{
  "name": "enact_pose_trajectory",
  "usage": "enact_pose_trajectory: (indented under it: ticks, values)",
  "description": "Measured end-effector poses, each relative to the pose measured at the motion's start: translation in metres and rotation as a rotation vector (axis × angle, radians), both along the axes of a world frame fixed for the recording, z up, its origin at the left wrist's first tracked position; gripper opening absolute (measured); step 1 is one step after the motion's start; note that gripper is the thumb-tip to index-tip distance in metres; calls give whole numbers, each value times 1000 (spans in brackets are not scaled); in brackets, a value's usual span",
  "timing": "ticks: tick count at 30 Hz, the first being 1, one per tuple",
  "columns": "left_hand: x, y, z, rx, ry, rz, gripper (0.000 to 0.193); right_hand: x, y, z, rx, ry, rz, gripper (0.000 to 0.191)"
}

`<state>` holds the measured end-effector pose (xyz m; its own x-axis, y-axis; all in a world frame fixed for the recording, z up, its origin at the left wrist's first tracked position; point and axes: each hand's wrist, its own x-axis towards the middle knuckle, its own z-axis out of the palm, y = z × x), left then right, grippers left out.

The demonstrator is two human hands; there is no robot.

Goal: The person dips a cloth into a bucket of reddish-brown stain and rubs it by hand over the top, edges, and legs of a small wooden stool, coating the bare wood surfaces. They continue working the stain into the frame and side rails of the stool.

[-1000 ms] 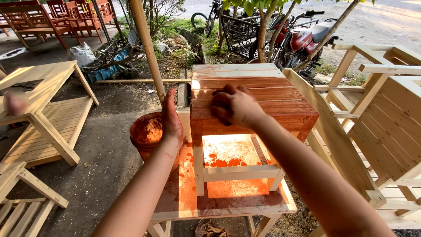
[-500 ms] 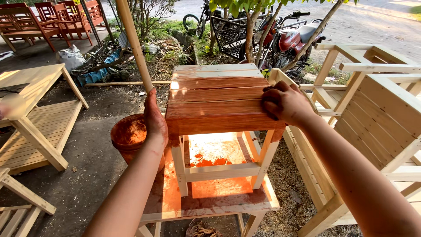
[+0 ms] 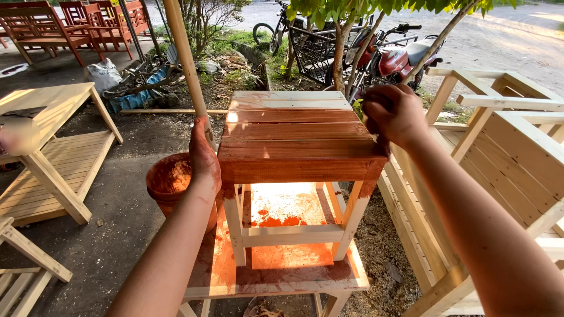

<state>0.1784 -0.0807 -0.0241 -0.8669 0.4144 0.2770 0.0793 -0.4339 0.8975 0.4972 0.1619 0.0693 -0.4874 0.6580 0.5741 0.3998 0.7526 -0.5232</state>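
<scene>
A small wooden stool [image 3: 294,138] stands on a low, stain-splashed wooden platform [image 3: 276,276]. Its slatted top is stained reddish brown except the farthest slat, and its legs are bare pale wood. My left hand [image 3: 202,155], smeared with stain, presses against the top's left edge. My right hand [image 3: 393,114] has its fingers curled over the top's right edge; what is inside the fist is hidden. An orange pot of stain [image 3: 170,182] sits just left of the stool, beside my left wrist.
A bamboo pole [image 3: 185,58] rises behind the pot. An unfinished wooden table [image 3: 53,105] stands at the left and bare wooden chair frames [image 3: 511,141] lean close on the right. Red-stained benches [image 3: 59,23] and a motorbike [image 3: 399,58] stand farther back.
My right hand has slid from the middle of the stool's top to its right edge. My left hand has stayed on the left edge. The view has shifted slightly.
</scene>
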Motion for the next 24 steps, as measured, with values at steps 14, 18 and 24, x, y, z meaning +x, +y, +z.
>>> enact_pose_trajectory:
  ticks: [14, 18, 24]
  values:
    - [-79, -3, 7, -74, 107, -165, 78, -217, -111, 12, 197, 146, 476, 75]
    - [-97, -1, 4, -53, 181, -177, 79, -248, -132, -6, 230, -576, 480, 44]
    - [-114, 8, -7, -97, 97, -204, 79, -244, -141, -21, 90, -470, 551, 47]
